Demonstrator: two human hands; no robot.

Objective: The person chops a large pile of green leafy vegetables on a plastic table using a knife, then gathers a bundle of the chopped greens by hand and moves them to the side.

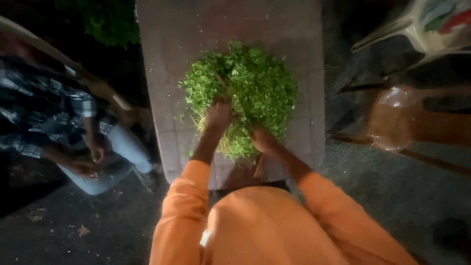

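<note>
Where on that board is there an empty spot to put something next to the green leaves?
The board is bare beyond the leaves, along its far end, and in strips down both side edges. The near middle is crowded: the left hand and right hand press into the pile there.

no packages, labels, signs or screens

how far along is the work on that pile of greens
Done: a big heap of leafy greens sits gathered on the pale slab, with only a few loose bits strewn beside it. In hand: the left hand and right hand both press into the near edge. Left: blur hides whether any of it is cut or sorted.
</note>
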